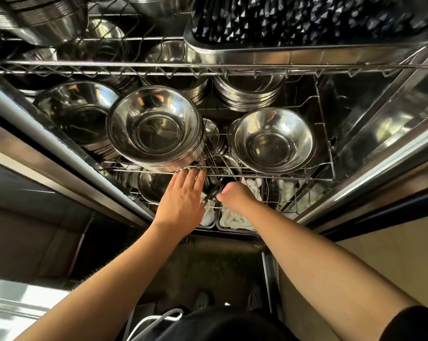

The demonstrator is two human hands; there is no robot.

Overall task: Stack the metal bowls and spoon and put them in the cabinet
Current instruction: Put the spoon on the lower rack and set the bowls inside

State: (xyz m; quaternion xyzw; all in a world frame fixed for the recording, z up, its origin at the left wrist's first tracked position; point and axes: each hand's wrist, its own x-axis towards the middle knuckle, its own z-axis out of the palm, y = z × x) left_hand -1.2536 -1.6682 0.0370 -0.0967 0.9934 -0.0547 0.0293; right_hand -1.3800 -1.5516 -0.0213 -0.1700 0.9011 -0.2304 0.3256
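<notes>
Left hand fingers flat at bowl stack, right hand gripping spoon

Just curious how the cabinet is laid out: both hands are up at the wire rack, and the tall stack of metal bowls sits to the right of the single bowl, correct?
Not quite. In the head view the tall stack of metal bowls sits left of the single bowl. Both the left hand and right hand are at the wire rack.

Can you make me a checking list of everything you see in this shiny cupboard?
Surface: wire rack shelf inside a steel cabinet.
Job's things: tall bowl stack at the rack's front; single bowl to its right; more stacks behind.
Clutter: tray of dark-handled cutlery above; white cloths below.
Grippers: left hand flat, fingers touching the rack edge; right hand closed on a thin dark utensil.
Cables: white cord near the person's waist.
Surroundings: floor and shoes below.
</notes>
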